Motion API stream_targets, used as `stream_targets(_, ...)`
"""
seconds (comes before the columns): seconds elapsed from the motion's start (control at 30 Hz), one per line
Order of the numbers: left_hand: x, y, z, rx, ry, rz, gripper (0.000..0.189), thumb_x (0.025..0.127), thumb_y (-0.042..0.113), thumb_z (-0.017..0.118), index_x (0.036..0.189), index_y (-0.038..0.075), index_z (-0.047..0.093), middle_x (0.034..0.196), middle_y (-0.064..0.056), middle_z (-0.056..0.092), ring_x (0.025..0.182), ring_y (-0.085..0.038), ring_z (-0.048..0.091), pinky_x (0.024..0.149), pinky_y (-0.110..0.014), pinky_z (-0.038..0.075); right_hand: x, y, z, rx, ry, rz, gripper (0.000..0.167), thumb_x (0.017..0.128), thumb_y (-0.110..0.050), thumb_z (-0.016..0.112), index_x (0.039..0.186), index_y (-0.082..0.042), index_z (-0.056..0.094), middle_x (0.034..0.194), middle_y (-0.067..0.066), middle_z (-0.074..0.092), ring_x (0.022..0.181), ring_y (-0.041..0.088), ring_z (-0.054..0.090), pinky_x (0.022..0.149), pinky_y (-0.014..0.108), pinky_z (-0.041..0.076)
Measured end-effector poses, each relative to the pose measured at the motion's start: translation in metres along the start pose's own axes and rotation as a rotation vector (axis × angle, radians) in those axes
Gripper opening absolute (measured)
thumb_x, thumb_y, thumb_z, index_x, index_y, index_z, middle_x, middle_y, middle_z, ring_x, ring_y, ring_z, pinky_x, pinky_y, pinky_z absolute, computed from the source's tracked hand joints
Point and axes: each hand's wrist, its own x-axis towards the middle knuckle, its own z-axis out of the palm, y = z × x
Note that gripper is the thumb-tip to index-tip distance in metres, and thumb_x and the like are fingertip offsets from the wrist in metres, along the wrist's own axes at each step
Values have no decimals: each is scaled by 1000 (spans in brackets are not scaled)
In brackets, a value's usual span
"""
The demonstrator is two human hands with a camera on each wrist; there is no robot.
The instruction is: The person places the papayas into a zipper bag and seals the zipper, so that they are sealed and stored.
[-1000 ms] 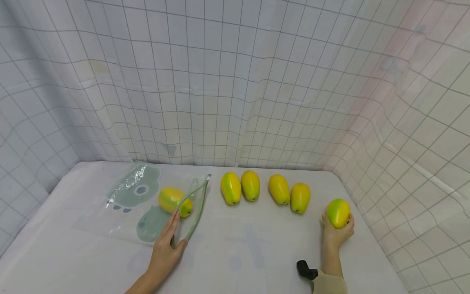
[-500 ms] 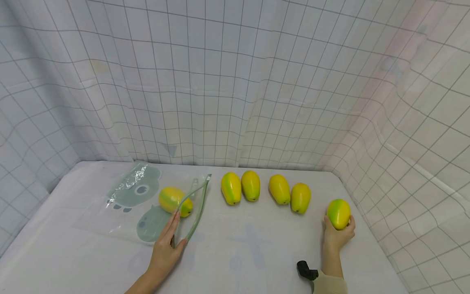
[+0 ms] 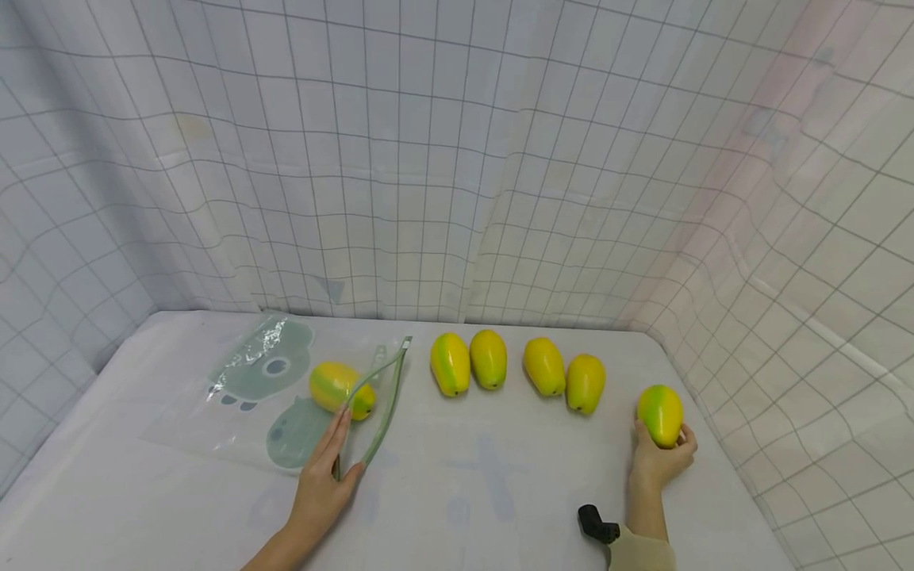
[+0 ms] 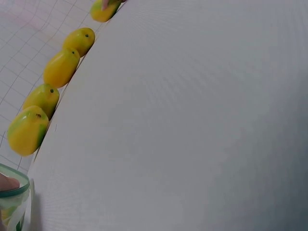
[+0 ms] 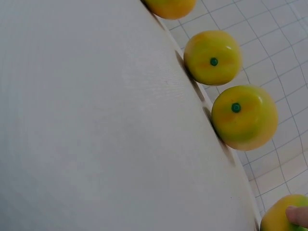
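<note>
Our right hand grips a mango at right; our left hand, spread, touches the rim of a clear bag printed with grey-green cartoon figures, a second mango inside. Four more mangoes line the table between.

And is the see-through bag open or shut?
Open. In the head view, the bag's green rim parts into two edges with a gap between, and the left hand touches it.

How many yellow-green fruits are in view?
6: one fruit inside the clear bag, four loose fruits in the middle, one held fruit in the right hand. None seems hidden.
</note>
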Motion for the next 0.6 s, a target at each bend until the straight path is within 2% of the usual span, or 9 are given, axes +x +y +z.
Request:
stream_targets(0.2,0,-1,0,-11,7,17,99,44,-23,78,134,-9,38,139,-26,36,134,-5,24,104,-10,24,0,-1,0,9,13,11,71,81,-18,69,138,-16,27,135,9,22,126,23,25,109,31,22)
stream_targets(0.6,0,-1,0,-2,8,7,99,44,-23,78,133,-9,39,139,-25,36,134,-4,24,102,-8,24,-4,-6,-3,56,14,14,65,87,-23,61,141,-17,24,145,7,16,132,16,19,112,25,16)
